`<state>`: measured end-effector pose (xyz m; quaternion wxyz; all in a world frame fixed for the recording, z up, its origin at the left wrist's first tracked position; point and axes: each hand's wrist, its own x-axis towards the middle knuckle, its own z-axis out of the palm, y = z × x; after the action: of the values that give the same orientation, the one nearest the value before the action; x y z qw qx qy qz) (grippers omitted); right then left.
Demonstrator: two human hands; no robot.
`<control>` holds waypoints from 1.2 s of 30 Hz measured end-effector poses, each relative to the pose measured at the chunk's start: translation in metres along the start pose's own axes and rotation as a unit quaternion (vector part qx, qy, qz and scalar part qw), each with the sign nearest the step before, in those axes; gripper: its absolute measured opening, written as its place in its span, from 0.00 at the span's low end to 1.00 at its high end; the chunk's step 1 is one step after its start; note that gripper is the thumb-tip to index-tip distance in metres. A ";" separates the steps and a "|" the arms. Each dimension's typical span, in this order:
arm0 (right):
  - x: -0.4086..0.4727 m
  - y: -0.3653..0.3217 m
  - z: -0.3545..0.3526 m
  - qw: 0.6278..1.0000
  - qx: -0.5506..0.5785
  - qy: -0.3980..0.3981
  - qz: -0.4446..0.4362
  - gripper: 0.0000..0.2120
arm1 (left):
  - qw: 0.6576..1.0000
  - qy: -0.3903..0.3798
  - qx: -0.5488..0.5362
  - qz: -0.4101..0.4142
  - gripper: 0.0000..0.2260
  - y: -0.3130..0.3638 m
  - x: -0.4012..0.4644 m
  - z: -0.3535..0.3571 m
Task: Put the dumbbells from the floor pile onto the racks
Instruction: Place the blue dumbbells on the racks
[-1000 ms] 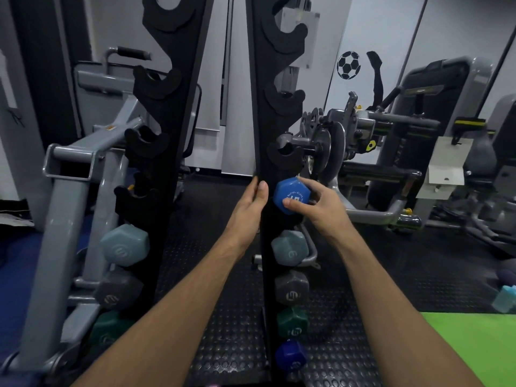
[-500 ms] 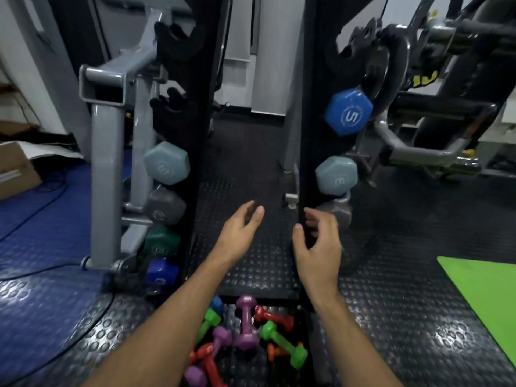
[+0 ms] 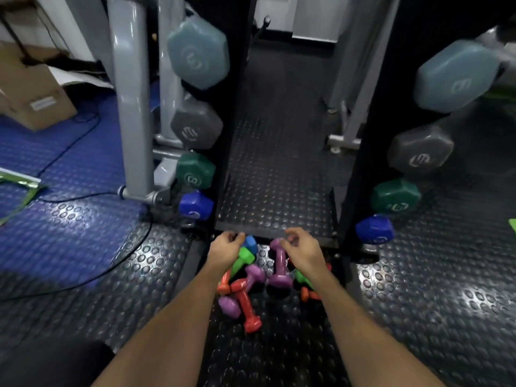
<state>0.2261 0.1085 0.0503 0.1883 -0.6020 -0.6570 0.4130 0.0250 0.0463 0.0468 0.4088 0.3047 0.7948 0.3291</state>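
Both hands loosely curled and empty over the pile (image 3: 252, 283), left hand (image 3: 224, 252), right hand (image 3: 303, 254) beside purple dumbbell (image 3: 279, 263), rack dumbbell (image 3: 195, 174) marked 8

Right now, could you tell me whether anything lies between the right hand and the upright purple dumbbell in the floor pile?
Nothing visible does. The right hand hovers with curled fingers directly at the top head of the purple dumbbell, which stands on top of the pile and is not covered. Whether the fingers already touch it is unclear.
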 end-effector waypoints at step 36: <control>0.136 0.054 0.168 0.989 -0.113 -0.065 0.071 0.17 | 0.969 0.128 -0.004 -0.210 0.21 -0.112 0.114 0.027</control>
<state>0.1079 0.1811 -0.1240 0.0463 -0.6360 -0.6662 0.3868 -0.0306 0.0725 -0.1036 0.3642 0.0850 0.8856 0.2753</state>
